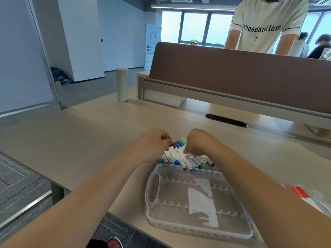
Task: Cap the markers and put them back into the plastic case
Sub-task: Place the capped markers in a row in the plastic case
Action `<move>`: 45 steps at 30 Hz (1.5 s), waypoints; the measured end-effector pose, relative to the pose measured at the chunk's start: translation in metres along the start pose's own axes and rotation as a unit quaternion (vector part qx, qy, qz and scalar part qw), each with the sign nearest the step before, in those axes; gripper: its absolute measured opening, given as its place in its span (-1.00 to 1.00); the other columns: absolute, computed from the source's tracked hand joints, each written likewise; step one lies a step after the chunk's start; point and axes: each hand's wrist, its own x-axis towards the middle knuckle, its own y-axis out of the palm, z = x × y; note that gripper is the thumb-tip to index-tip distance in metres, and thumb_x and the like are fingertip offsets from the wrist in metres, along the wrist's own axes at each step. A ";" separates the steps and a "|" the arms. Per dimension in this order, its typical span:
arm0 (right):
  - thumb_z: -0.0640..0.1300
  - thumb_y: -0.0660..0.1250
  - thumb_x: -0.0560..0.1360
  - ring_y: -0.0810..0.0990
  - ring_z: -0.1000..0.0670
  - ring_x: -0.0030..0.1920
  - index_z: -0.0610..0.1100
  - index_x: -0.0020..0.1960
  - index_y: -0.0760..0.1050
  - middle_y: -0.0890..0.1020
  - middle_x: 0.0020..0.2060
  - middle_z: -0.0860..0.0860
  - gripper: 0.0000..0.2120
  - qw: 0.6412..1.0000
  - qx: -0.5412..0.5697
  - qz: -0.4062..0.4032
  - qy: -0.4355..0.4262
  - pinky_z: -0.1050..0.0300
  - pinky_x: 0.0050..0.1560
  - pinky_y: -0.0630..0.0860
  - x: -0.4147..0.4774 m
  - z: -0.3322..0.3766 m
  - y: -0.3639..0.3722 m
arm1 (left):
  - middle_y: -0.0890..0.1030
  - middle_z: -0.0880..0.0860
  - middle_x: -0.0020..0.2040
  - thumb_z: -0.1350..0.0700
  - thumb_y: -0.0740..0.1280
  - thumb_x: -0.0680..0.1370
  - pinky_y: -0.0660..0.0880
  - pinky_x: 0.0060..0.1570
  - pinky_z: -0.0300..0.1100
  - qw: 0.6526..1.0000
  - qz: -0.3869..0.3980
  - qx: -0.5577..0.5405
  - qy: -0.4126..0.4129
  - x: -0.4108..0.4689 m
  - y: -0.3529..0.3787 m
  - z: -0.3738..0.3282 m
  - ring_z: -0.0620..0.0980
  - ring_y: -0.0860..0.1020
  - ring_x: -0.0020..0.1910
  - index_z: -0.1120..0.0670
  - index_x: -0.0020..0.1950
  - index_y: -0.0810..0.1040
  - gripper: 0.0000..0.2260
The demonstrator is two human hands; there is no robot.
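Now the left hand (152, 144) is curled into a loose fist over the far end of the markers (180, 156), its fingertips touching a dark cap, but whether it really pinches one I cannot tell. Close beside it, the right hand (198, 143) is also curled, with the fingers bent down onto the white barrels; its grip is hidden too. These markers lie in a tight bundle on the table (89, 136), side by side, each with a white round barrel and small print. Their caps are blue, green and dark brown, smooth and shiny. Just in front of them, nearer to the person, lies the plastic case (155, 208). It is clear and rectangular, with a cut handle on its left side, rows of small notches inside, and a torn white label on the bottom. More markers (298, 191), orange and red, lie at the right edge. This table is pale, matte wood.
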 end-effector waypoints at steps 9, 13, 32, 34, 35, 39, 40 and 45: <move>-0.16 0.42 0.50 0.44 0.03 -0.31 -0.16 -0.16 0.47 0.48 -0.28 -0.04 -0.85 1.000 -0.006 0.005 0.006 0.22 -0.36 0.34 -0.003 -0.005 0.008 | 0.56 -0.13 -0.17 0.08 0.20 0.64 0.44 -0.18 -0.28 1.000 0.005 0.002 -0.002 0.005 0.017 -0.003 -0.13 0.54 -0.19 -0.02 0.04 0.57 -0.85; -0.17 0.39 0.52 0.41 0.05 -0.33 -0.17 -0.16 0.44 0.45 -0.29 -0.03 -0.84 1.000 -0.004 -0.005 0.010 0.23 -0.32 0.35 -0.002 -0.003 0.010 | 0.58 -0.08 -0.12 0.07 0.20 0.65 0.49 -0.01 -0.20 1.000 0.001 0.014 -0.007 0.004 0.020 -0.002 -0.11 0.54 -0.18 0.02 0.14 0.59 -0.81; -0.14 0.34 0.54 0.38 0.03 -0.37 -0.13 -0.28 0.38 0.43 -0.33 -0.02 -0.75 1.000 -0.021 -0.011 0.018 0.21 -0.40 0.28 -0.010 -0.007 0.004 | 0.61 -0.04 -0.11 0.06 0.20 0.63 0.59 -0.06 -0.13 1.000 0.004 0.027 0.013 0.007 0.027 -0.011 -0.09 0.58 -0.18 0.03 0.05 0.61 -0.81; -0.14 0.34 0.54 0.39 0.04 -0.36 -0.12 -0.28 0.38 0.43 -0.33 -0.02 -0.75 1.000 -0.019 -0.020 0.015 0.21 -0.38 0.30 -0.013 -0.006 0.003 | 0.60 -0.07 -0.13 0.05 0.20 0.63 0.59 -0.07 -0.15 0.999 0.001 0.031 0.009 0.005 0.026 -0.012 -0.11 0.57 -0.18 0.00 0.01 0.59 -0.83; -0.13 0.35 0.54 0.39 0.04 -0.36 -0.12 -0.27 0.39 0.44 -0.32 -0.02 -0.76 1.000 -0.015 -0.024 0.014 0.21 -0.36 0.32 -0.015 -0.007 0.002 | 0.61 -0.08 -0.14 0.05 0.20 0.63 0.60 -0.06 -0.13 0.999 -0.002 0.032 0.009 0.003 0.026 -0.013 -0.11 0.58 -0.18 0.01 0.00 0.59 -0.83; -0.08 0.38 0.53 0.44 0.02 -0.32 -0.14 -0.23 0.43 0.49 -0.26 -0.04 -0.77 0.999 0.037 -0.027 0.018 0.16 -0.22 0.44 -0.035 -0.018 -0.012 | 0.63 -0.03 -0.02 0.07 0.21 0.63 0.54 -0.01 -0.16 0.999 -0.013 0.040 0.013 -0.009 0.028 -0.026 -0.08 0.57 -0.09 0.03 0.09 0.60 -0.82; -0.06 0.38 0.53 0.45 0.03 -0.33 -0.14 -0.25 0.42 0.51 -0.25 -0.05 -0.74 0.998 0.056 -0.018 0.021 0.17 -0.21 0.44 -0.043 -0.022 -0.015 | 0.63 -0.03 -0.01 0.08 0.22 0.62 0.51 -0.02 -0.17 0.999 -0.017 0.043 0.018 -0.013 0.030 -0.030 -0.07 0.57 -0.08 0.02 0.10 0.60 -0.83; -0.15 0.29 0.52 0.32 0.05 -0.52 -0.22 -0.23 0.49 0.46 -0.45 -0.03 -0.81 0.985 0.131 0.103 0.042 0.24 -0.47 0.25 -0.099 -0.052 -0.031 | 0.65 -0.02 0.00 0.08 0.27 0.59 0.51 -0.10 -0.20 0.996 0.016 0.074 0.043 -0.040 0.050 -0.053 -0.04 0.60 -0.09 0.04 0.14 0.62 -0.81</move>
